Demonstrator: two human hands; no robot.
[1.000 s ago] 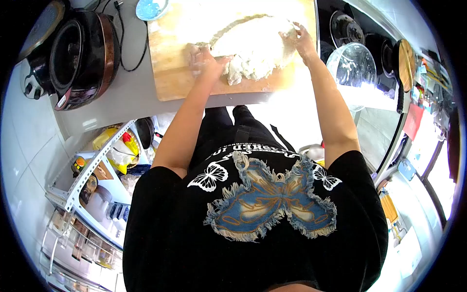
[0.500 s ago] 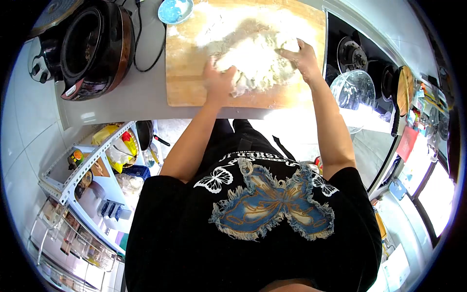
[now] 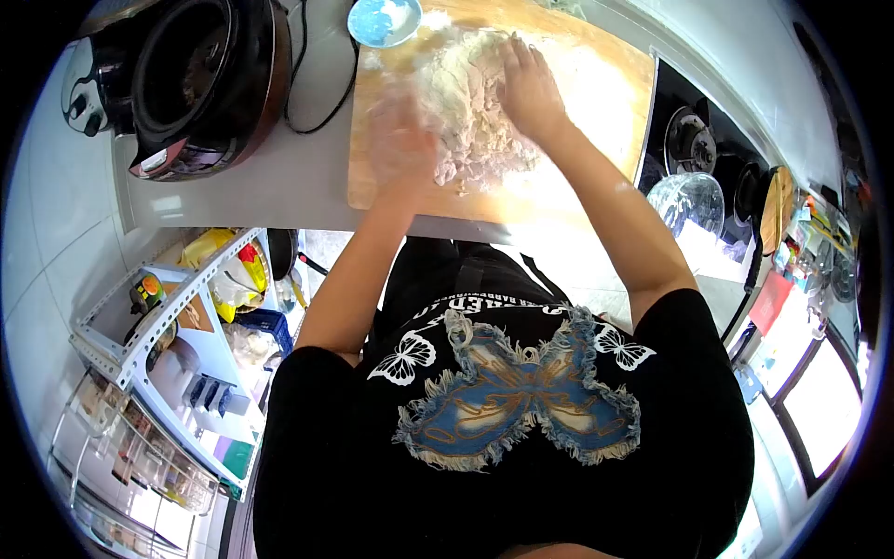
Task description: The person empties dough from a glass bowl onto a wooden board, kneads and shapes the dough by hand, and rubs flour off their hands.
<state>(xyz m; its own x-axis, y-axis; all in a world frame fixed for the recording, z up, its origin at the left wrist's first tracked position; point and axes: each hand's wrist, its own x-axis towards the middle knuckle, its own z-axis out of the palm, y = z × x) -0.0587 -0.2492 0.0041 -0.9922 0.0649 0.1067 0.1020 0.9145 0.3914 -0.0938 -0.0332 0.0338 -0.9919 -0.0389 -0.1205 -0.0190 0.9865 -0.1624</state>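
Observation:
Shaggy, floury dough lies in a rough heap on a wooden board. My right hand rests against the dough's right side, its fingers stretched out together and pointing away from me. At the dough's left edge is my left hand, smeared by motion, so its fingers cannot be made out. Loose flour and crumbs are scattered around the heap. A blue bowl with white powder in it stands at the board's far left corner.
To the left on the counter sits a dark, open cooking appliance, with a black cord beside it. A clear glass bowl stands right of the board, near the stove. A white shelf rack is below left.
My right hand has moved from the dough's far right corner to lie flatter against its side. The dough looks narrower and more upright. The view has shifted, moving the board rightward.

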